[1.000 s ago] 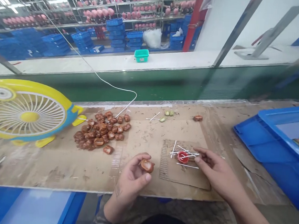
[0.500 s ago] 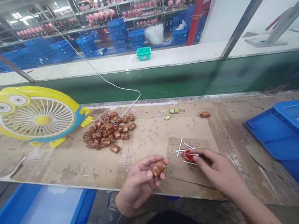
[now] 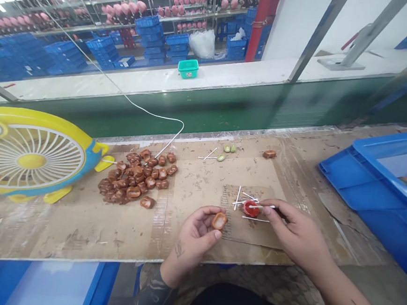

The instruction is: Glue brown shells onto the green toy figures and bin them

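Note:
My left hand (image 3: 199,234) holds a small brown piece (image 3: 219,221) between thumb and fingers, its pale hollow side showing. To its right, my right hand (image 3: 289,225) pinches a white cotton swab (image 3: 264,206), whose far end is over a small red pot (image 3: 251,209). Several other swabs (image 3: 237,197) lie around the pot on a cardboard sheet (image 3: 253,234). A pile of similar glossy brown pieces (image 3: 131,179) is left of my hands.
A yellow fan (image 3: 32,158) stands at the left. Green pieces (image 3: 227,149) and one brown piece (image 3: 269,154) lie at the back. A blue crate (image 3: 373,184) is at the right, another (image 3: 103,285) below the table's front edge. A green basket (image 3: 188,69) sits beyond.
The brown piece in my left hand has turned, so its pale hollow side now shows. My right hand still holds the swab at the red pot. The view has shifted to the right.

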The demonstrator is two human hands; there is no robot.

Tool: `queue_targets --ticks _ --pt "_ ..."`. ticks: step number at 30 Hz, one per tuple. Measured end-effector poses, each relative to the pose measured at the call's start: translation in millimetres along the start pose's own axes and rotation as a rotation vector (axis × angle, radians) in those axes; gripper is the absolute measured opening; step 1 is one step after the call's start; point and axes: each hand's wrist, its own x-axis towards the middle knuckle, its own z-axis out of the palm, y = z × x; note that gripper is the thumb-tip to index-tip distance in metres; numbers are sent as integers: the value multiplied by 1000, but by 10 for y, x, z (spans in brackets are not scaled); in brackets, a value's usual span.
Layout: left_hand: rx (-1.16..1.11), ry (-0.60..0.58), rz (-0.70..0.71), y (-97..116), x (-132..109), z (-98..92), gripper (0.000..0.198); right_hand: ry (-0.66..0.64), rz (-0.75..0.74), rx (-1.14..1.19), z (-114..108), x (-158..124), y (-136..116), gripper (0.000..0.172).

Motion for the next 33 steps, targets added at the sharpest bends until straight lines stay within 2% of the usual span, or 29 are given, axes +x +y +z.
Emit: queue_targets --ticks 8,19,27,30,33 --pt "54 -30 72 -134 90 -18 40 110 -46 -57 -36 -27 -15 29" --pt "77 1 44 -139 74 0 40 147 -68 -78 -18 -73 -49 22" --pt "129 24 52 -149 79 4 40 132 -24 -131 -13 -47 -24 26" --pt "150 12 79 -158 78 -2 40 156 30 -57 -7 -87 -75 26" --pt "164 -1 89 -156 80 1 39 124 78 153 37 -140 -199 28"
